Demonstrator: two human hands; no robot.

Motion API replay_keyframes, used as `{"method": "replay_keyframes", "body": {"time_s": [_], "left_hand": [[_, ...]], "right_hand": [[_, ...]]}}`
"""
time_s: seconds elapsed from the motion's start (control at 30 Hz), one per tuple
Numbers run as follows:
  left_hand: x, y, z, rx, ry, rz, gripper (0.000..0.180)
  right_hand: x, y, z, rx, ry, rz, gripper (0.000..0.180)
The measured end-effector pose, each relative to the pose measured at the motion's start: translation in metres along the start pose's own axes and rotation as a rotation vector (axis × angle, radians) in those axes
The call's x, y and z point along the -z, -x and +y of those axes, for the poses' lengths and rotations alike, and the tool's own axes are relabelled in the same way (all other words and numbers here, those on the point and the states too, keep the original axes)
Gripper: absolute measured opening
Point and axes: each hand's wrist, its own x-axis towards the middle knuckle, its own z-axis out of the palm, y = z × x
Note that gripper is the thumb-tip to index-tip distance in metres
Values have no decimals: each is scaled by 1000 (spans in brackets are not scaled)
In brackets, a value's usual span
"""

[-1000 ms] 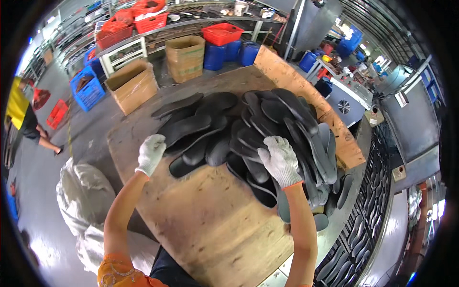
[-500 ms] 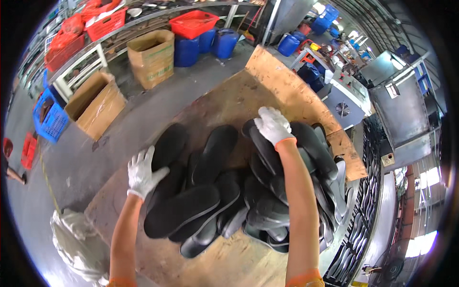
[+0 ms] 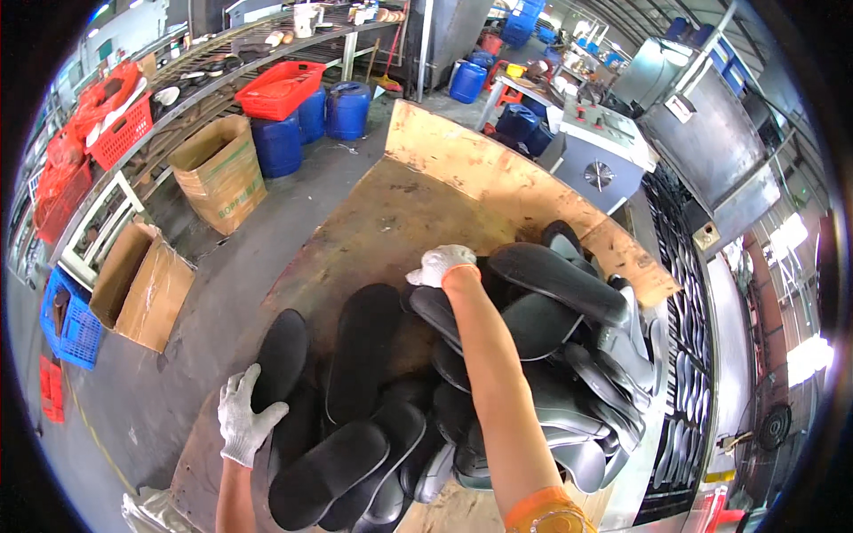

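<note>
i see the left hand [image 3: 247,415] spread open against a black insole [image 3: 281,355], but whether the right hand [image 3: 441,265], fingertips hidden at the insole pile [image 3: 560,284], grips anything, i cannot tell.

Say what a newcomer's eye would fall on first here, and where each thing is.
Probably the heap of black insoles on the wooden table, with the white-gloved left hand at its left edge and the right hand, gloved too, at its far side. After that, perhaps the bright red basket by the blue drums, towards the upper left of the picture.
</note>
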Motion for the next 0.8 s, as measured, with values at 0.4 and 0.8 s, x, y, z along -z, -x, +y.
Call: {"method": "replay_keyframes", "body": {"time_s": [0.4,0.8], "left_hand": [[-35,89,43,-84,290,-92,79],[-54,247,97,26,356,-117,79]], "right_hand": [[-48,106,-42,178,-111,147,38],[-132,253,-37,291,-93,392,19]]}}
